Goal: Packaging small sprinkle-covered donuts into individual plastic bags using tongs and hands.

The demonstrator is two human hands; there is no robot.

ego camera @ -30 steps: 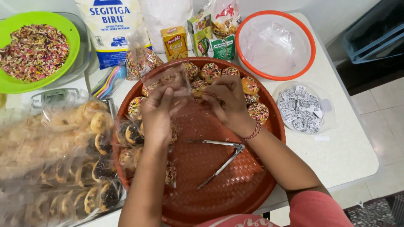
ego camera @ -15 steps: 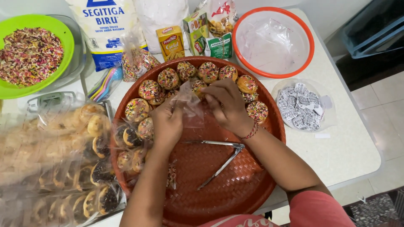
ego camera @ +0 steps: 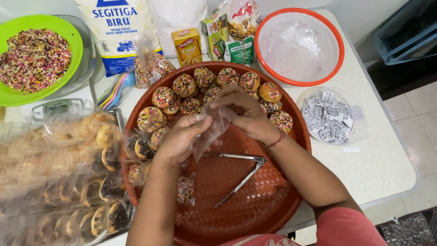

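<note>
Both hands over round woven red tray (ego camera: 255,205). Left hand (ego camera: 180,139) and right hand (ego camera: 246,111) pinched on small clear plastic bag (ego camera: 211,130), held above tray centre. Metal tongs (ego camera: 241,171) lying on tray just below bag. Sprinkle-topped donuts (ego camera: 184,85) ranged along far rim. Green bowl of sprinkles (ego camera: 34,59) at far left.

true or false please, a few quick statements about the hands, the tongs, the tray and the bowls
1. Both hands, left and right, pinch a clear plastic bag. True.
2. The tongs are in the right hand. False: they lie loose on the round tray.
3. The green bowl holds sprinkles. True.
4. The orange-rimmed bowl is full of donuts. False: it holds only clear plastic; the donuts sit on the tray.
</note>
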